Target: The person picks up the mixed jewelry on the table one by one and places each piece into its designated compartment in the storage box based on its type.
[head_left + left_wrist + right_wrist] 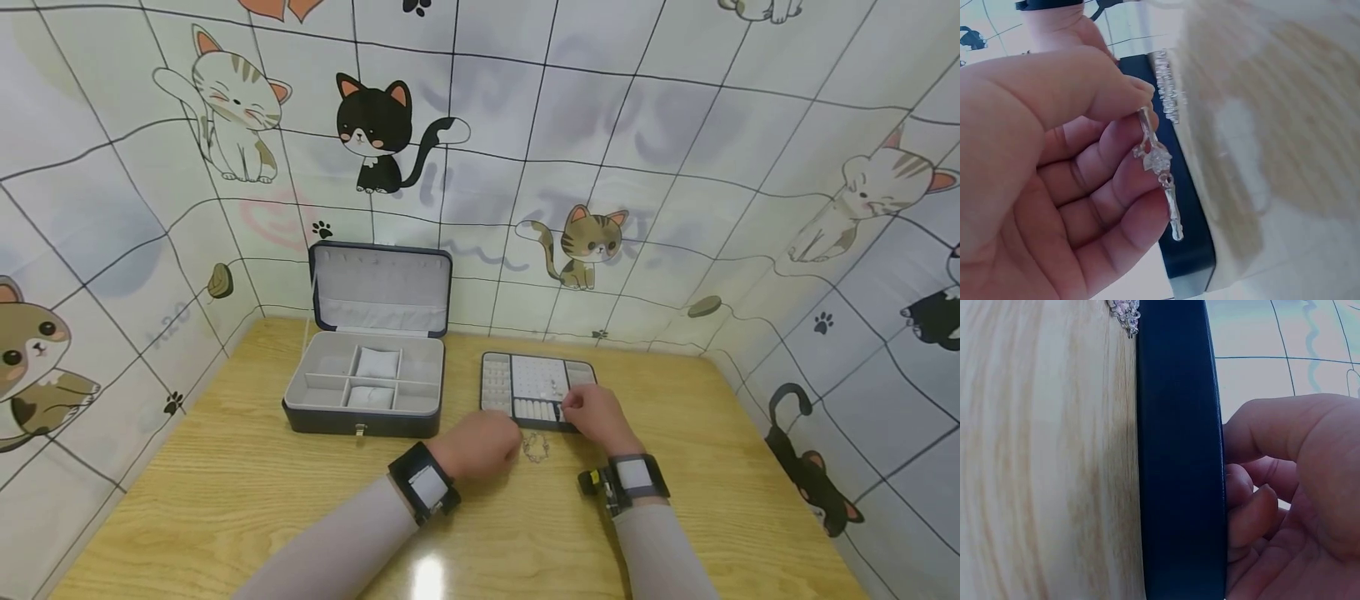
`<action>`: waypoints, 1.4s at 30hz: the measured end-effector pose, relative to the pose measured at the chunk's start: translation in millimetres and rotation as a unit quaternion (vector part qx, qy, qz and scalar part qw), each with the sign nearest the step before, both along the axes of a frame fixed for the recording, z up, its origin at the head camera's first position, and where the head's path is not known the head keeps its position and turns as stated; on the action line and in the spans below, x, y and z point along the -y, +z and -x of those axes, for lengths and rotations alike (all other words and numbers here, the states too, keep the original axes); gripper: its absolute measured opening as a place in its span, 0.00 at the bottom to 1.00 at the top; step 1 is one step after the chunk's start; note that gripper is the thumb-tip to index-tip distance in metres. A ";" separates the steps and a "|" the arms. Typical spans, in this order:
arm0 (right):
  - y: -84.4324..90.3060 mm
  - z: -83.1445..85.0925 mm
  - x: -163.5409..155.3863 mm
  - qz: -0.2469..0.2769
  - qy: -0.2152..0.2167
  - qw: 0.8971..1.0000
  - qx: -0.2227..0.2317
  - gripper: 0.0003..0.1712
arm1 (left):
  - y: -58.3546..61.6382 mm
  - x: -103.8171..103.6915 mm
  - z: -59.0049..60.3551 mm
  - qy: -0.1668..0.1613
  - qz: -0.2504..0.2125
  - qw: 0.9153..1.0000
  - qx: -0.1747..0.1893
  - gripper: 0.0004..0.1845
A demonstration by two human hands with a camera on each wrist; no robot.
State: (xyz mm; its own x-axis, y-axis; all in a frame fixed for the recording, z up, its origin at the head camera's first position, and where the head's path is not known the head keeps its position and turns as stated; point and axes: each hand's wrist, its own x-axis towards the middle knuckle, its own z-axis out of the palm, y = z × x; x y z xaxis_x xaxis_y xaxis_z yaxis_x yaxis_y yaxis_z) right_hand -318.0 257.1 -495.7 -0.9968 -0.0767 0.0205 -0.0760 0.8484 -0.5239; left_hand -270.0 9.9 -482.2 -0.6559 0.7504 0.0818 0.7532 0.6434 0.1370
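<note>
**Left hand pinching a silver chain at the tray's front edge**

From my remote seat I see bare wooden table (225,500) closest to me, wide open on the left and in front of both forearms, with room to slide either way. My left hand (480,443) sits low over the wood, knuckles up, just short of the dark insert tray (498,360). In the left wrist view, thumb and forefinger are pinching a silver chain (1159,164) that hangs past the curled fingers, right beside the tray's dark front wall. More of the sparkling chain (536,447) lies on the wood between my two hands, close against that front edge.

My right hand (596,415) comes next, draped over the tray's front right corner. In the right wrist view its fingers are curled behind the rim; whether they grip anything, I cannot tell.

Further back and left, well apart from the tray, the jewellery box (365,385) stands with its lid upright, near the cat-print backdrop (675,150) that closes in the table's far and side edges.
</note>
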 end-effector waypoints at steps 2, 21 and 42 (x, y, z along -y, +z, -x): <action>-0.2 0.1 -0.1 0.000 0.000 1.000 0.003 0.03 | 2.9 0.8 0.5 -0.004 -0.006 1.000 -0.003 0.17; 6.3 -4.8 18.1 0.010 0.027 0.999 -0.043 0.03 | 44.3 28.3 16.2 -0.024 -0.103 0.992 0.062 0.10; 0.6 -2.6 22.1 -0.005 0.022 0.999 -0.045 0.04 | 76.6 66.5 22.4 0.044 -0.133 0.990 0.014 0.14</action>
